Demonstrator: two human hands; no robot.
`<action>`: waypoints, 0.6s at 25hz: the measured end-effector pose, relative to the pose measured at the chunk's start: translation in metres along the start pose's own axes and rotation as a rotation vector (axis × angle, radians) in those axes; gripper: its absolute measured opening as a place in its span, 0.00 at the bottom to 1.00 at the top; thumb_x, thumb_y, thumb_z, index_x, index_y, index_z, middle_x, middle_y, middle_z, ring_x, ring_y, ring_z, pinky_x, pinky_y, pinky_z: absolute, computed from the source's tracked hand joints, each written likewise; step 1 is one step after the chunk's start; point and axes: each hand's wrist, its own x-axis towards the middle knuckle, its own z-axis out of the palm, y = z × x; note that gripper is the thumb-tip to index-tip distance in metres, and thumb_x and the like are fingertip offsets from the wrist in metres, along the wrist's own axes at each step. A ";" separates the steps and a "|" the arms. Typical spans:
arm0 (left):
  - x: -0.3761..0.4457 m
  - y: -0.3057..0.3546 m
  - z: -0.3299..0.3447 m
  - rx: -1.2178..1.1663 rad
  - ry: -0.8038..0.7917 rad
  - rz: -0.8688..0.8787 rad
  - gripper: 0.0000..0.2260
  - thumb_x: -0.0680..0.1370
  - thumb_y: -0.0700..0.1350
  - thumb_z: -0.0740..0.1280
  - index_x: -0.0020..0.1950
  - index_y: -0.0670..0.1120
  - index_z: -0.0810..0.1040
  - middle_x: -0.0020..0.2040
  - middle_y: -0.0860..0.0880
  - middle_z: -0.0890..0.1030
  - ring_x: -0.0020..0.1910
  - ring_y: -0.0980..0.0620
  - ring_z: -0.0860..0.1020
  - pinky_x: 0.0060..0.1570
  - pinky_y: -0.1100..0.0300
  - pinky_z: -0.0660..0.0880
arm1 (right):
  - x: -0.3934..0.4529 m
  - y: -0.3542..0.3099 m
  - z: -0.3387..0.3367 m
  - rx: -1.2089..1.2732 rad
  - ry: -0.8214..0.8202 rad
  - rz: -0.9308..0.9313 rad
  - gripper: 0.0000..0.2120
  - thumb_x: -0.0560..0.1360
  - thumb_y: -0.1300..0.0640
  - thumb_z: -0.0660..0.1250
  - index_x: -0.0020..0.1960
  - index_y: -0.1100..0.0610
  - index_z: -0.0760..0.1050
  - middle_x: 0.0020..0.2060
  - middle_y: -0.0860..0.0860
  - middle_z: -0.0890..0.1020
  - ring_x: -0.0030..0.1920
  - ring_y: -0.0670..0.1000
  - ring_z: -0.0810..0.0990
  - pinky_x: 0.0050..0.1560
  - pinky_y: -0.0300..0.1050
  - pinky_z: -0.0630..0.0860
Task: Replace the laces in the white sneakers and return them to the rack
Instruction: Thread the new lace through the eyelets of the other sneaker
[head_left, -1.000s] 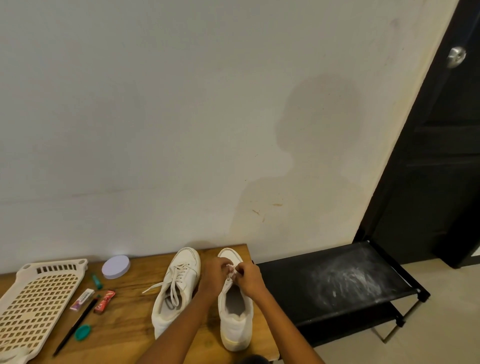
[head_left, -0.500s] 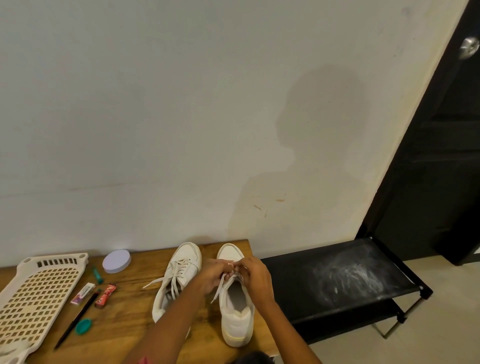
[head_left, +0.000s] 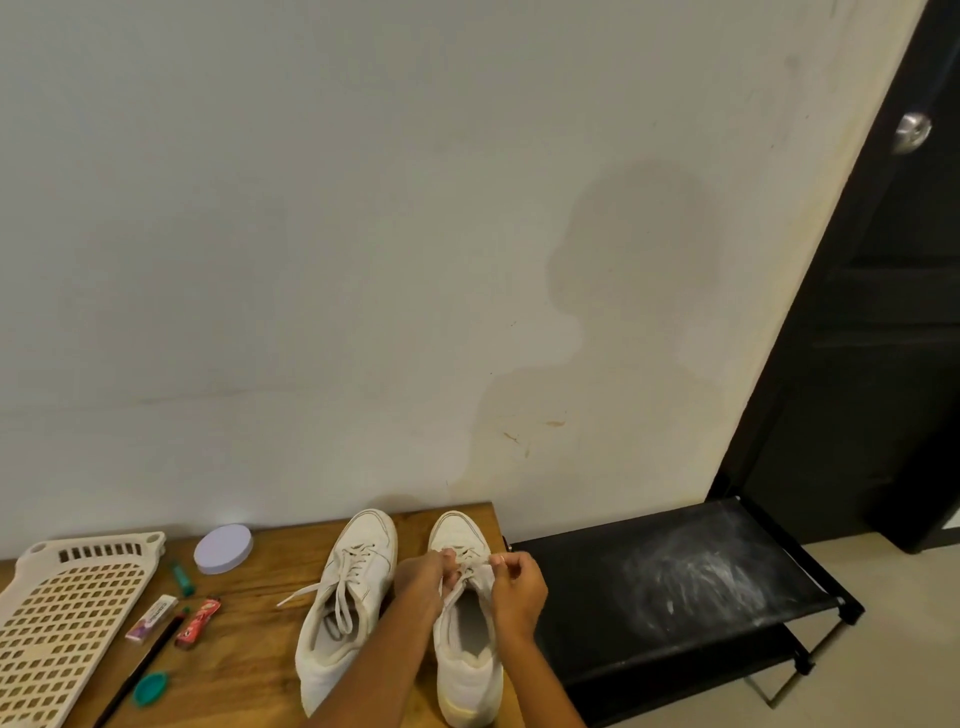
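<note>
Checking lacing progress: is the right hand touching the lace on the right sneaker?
Touching. The head view shows the right hand pinching the lace over the right sneaker, its fingertips closed on the strand with no gap.

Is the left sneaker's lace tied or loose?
Loose. The left sneaker is laced, but its lace ends lie untied, one trailing out onto the table.

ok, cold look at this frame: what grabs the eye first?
Two white sneakers side by side on the wooden table, toes to the wall. Both hands work the lace over the right sneaker: left hand, right hand. The left sneaker is laced, ends loose. The black shoe rack, its top shelf smeared with white dust, stands right of the table.
</note>
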 end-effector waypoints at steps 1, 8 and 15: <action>0.004 -0.003 -0.004 0.070 0.070 0.007 0.04 0.76 0.34 0.66 0.50 0.35 0.77 0.38 0.42 0.77 0.31 0.50 0.76 0.21 0.65 0.73 | 0.002 0.006 -0.002 0.035 0.056 0.100 0.07 0.74 0.64 0.67 0.39 0.56 0.74 0.40 0.52 0.79 0.44 0.52 0.79 0.43 0.41 0.77; 0.019 -0.013 -0.018 0.571 0.137 0.298 0.11 0.78 0.40 0.64 0.35 0.46 0.77 0.39 0.45 0.81 0.35 0.50 0.77 0.38 0.59 0.76 | 0.011 0.005 -0.005 -0.058 0.008 0.214 0.05 0.75 0.62 0.66 0.41 0.57 0.74 0.42 0.53 0.78 0.43 0.50 0.77 0.41 0.40 0.73; 0.000 -0.013 -0.042 0.825 0.113 0.561 0.07 0.77 0.37 0.64 0.48 0.43 0.82 0.49 0.47 0.82 0.46 0.53 0.77 0.46 0.64 0.72 | 0.001 0.012 -0.029 -0.325 -0.208 0.038 0.03 0.76 0.58 0.66 0.43 0.54 0.75 0.41 0.50 0.80 0.41 0.46 0.78 0.39 0.34 0.74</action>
